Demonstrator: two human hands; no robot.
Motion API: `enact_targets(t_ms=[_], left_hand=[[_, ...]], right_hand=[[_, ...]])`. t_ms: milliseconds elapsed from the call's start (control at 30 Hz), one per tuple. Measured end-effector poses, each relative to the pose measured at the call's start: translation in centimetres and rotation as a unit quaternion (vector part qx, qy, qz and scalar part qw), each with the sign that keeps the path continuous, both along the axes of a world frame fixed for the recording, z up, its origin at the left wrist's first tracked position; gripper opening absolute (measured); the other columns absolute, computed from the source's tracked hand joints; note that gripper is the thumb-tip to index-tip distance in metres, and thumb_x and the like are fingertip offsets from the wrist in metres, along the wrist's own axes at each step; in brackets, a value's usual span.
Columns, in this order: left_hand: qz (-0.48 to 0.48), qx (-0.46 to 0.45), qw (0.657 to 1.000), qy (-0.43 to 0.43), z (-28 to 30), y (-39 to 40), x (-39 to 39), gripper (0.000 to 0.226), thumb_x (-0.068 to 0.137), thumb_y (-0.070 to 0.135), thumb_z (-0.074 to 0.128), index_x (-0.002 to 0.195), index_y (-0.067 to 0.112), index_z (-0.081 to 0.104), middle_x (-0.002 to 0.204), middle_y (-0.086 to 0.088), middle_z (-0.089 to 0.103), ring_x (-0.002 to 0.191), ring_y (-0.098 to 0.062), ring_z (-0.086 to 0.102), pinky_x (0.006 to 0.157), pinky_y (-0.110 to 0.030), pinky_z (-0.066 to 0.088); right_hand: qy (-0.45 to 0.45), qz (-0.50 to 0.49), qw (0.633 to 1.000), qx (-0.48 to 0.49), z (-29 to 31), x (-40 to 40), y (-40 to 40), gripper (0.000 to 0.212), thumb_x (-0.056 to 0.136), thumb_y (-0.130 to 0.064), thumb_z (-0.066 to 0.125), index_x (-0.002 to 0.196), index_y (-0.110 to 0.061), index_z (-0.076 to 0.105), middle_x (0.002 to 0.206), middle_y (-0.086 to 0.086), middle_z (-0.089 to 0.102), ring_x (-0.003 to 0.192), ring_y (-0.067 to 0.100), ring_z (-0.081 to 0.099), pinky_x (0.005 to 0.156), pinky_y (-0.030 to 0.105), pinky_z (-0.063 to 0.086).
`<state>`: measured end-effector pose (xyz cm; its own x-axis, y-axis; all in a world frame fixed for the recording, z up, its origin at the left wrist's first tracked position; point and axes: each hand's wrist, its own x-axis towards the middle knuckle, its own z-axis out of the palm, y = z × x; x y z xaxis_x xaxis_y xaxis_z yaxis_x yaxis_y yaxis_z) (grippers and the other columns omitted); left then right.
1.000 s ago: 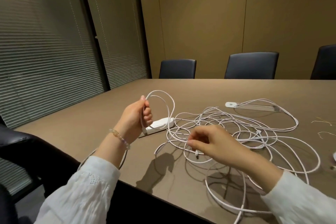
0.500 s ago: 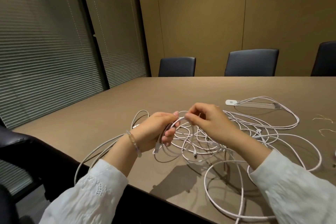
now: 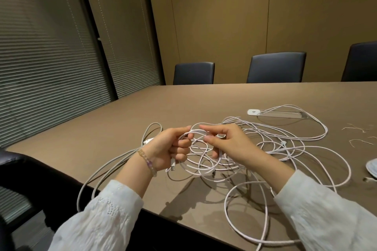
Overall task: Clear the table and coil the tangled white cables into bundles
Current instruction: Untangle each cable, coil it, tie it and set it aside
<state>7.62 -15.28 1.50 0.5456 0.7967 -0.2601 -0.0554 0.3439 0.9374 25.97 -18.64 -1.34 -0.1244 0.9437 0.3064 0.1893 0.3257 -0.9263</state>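
The coiling had barely begun: the left hand (image 3: 167, 152) gripped a few gathered loops of the white cables (image 3: 265, 144), a connector end dangling just below its curled fingers, while the right hand (image 3: 226, 144) pinched a strand between thumb and forefinger, feeding it across to the loops. Most of the cables lay in a loose tangle over the middle of the tabletop (image 3: 204, 104), sprawling toward its right edge, with one long loop reaching the near edge and two strands drooping over the near-left edge toward the black chair (image 3: 16, 167). No finished bundle showed anywhere, so nearly all of the work seemed left (including clearing the small thread scraps (image 3: 356, 128) and the white object (image 3: 372, 169) cut off at the right edge). A white plug (image 3: 253, 111) sat further back, beside a recessed panel. The far and left parts of the tabletop lay bare, giving plenty of room to draw strands out; the overhanging strands looked likeliest to slide off.
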Motion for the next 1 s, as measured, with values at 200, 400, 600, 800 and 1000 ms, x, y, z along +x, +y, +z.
enact_targets(t_ms=[200, 400, 600, 800, 1000], left_hand=[[0.077, 0.054, 0.995, -0.033, 1.3, 1.4, -1.8, 0.032, 0.1, 0.031, 0.047, 0.073, 0.015, 0.048, 0.05, 0.01, 0.023, 0.036, -0.003, 0.02, 0.032, -0.013, 0.02], [0.134, 0.111, 0.981, -0.084, 2.6, 2.4, -3.5, 0.033, 0.103, 0.031, 0.042, 0.075, 0.014, 0.049, 0.048, 0.01, 0.022, 0.036, -0.002, 0.02, 0.034, -0.013, 0.018], [0.176, 0.133, 0.967, -0.128, 3.2, 3.4, -4.5, 0.033, 0.103, 0.032, 0.041, 0.076, 0.014, 0.048, 0.047, 0.011, 0.022, 0.036, -0.002, 0.019, 0.032, -0.013, 0.022], [0.192, 0.111, 0.964, -0.144, 2.3, 4.1, -2.9, 0.035, 0.105, 0.031, 0.036, 0.075, 0.016, 0.043, 0.043, 0.01, 0.021, 0.032, -0.002, 0.017, 0.033, -0.015, 0.016], [0.197, 0.089, 0.966, -0.144, 1.5, 4.8, -1.0, 0.038, 0.106, 0.033, 0.033, 0.073, 0.016, 0.04, 0.042, 0.009, 0.02, 0.031, -0.003, 0.016, 0.032, -0.016, 0.015]], right_hand=[[-0.053, 0.102, 0.988, -0.1, -2.1, 1.9, -0.5, 0.022, 0.094, -0.019, 0.058, 0.104, 0.0, 0.063, 0.084, 0.011, 0.07, 0.071, 0.016, 0.065, 0.065, 0.023, 0.053], [-0.165, 0.006, 0.986, -0.036, -3.6, 5.1, 1.4, 0.013, 0.095, -0.003, 0.053, 0.089, -0.009, 0.063, 0.077, 0.007, 0.068, 0.072, 0.015, 0.064, 0.071, 0.023, 0.054], [-0.26, -0.153, 0.952, 0.042, -1.8, 9.4, 2.9, 0.012, 0.088, -0.017, 0.067, 0.077, -0.015, 0.066, 0.067, -0.003, 0.067, 0.057, 0.001, 0.057, 0.058, 0.016, 0.042], [-0.427, -0.23, 0.874, 0.029, -1.0, 8.5, 3.8, 0.016, 0.097, -0.032, 0.05, 0.082, -0.028, 0.055, 0.083, -0.009, 0.06, 0.093, 0.018, 0.051, 0.082, 0.035, 0.034], [-0.257, -0.104, 0.954, 0.118, 1.3, 4.8, 1.4, 0.017, 0.095, -0.026, 0.055, 0.079, -0.024, 0.057, 0.071, -0.009, 0.065, 0.074, 0.016, 0.062, 0.075, 0.04, 0.049]])
